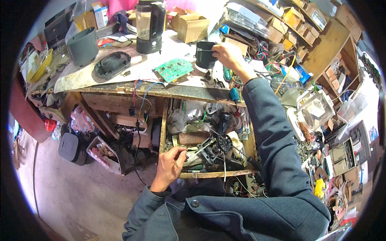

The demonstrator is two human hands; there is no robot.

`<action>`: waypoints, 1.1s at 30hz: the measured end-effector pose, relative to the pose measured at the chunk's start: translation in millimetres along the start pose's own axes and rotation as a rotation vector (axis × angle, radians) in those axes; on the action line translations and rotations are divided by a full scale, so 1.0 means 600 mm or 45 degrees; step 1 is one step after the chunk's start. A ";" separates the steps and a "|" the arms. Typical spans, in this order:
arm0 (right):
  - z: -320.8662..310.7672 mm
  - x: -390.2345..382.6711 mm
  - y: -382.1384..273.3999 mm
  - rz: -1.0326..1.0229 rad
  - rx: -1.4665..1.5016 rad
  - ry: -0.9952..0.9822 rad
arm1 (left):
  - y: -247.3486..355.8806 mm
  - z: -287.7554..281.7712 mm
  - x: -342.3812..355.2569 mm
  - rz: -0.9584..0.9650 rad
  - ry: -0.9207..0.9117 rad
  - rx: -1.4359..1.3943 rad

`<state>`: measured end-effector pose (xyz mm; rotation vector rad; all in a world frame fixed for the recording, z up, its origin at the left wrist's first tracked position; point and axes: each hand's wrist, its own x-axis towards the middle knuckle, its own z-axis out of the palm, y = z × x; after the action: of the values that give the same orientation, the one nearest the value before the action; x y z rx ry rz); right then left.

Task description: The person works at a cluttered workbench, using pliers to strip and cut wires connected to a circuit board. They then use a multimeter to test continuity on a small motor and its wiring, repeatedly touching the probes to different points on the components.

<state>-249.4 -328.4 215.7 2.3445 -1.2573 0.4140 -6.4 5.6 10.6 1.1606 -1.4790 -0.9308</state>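
Observation:
On the bench my right hand (230,57) has its fingers closed at the rim of a dark cylindrical cup (205,58). A green circuit board (175,70) lies to the cup's left, with small black pieces (217,82) in front of it. My left hand (170,165) is held over the left front corner of an open drawer (217,174). Its thumb and fingers are pinched together; what they hold, if anything, is too small to make out. Beside it in the drawer sits a motor-like part with a black slotted wheel (224,142) and a metal frame.
A blender (149,28), a grey tub (83,46) and a round black base (112,64) stand on the bench's left. Red and blue wires (140,90) hang over its front edge. Parts and cables crowd the right. A black case (71,147) sits on the floor.

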 end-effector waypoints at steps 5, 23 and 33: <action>0.008 -0.011 -0.002 -0.061 0.026 0.128 | -0.001 0.000 -0.001 -0.016 -0.006 -0.040; -0.016 -0.037 0.008 0.089 0.235 0.297 | -0.002 0.000 -0.003 0.071 0.008 0.004; -0.031 -0.042 0.038 0.287 0.613 0.349 | -0.009 0.002 -0.005 0.085 0.012 0.034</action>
<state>-283.1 -312.1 225.4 2.4067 -1.4072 1.1848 -6.0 7.1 4.5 1.1269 -1.5171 -0.8614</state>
